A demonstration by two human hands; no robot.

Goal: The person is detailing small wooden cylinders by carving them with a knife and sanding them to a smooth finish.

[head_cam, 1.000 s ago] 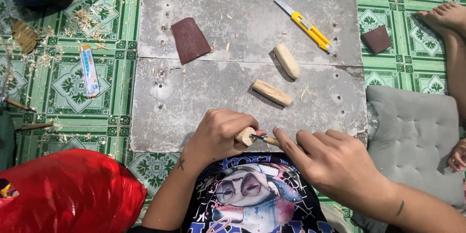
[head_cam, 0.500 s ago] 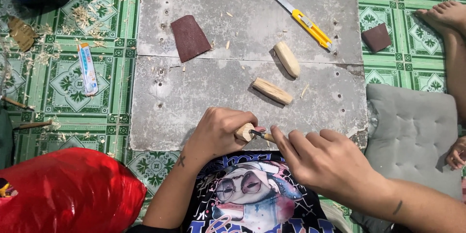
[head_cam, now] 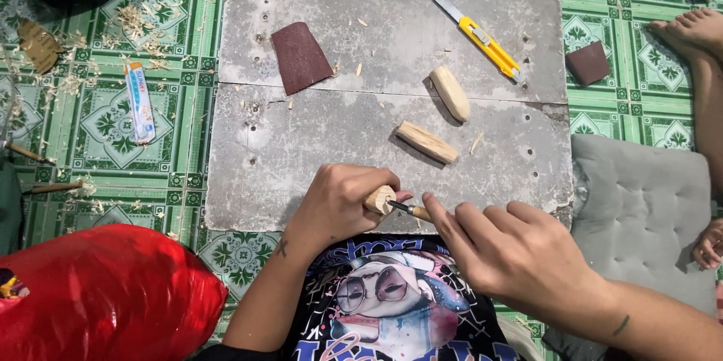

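My left hand (head_cam: 339,199) grips a small pale wooden piece (head_cam: 379,199) at the near edge of a grey board (head_cam: 324,135). My right hand (head_cam: 512,252) holds a small carving knife (head_cam: 410,210), its dark blade touching the wooden piece. Two more pale wood pieces lie on the board, a rounded one (head_cam: 449,93) and a rougher one (head_cam: 426,142). A yellow utility knife (head_cam: 482,39) lies at the board's far right. A dark red-brown sheet of sandpaper (head_cam: 300,57) rests at the far left of the board.
Green patterned floor tiles surround the board, strewn with wood shavings (head_cam: 135,22). A small tube (head_cam: 139,101) lies left of the board. A red shiny bag (head_cam: 105,293) sits near left, a grey cushion (head_cam: 640,218) at right, another sandpaper piece (head_cam: 588,63) and a person's bare foot (head_cam: 693,30) far right.
Both hands have shifted very slightly at the board's near edge, with the knife still worked against the wooden piece. Nothing else has moved.
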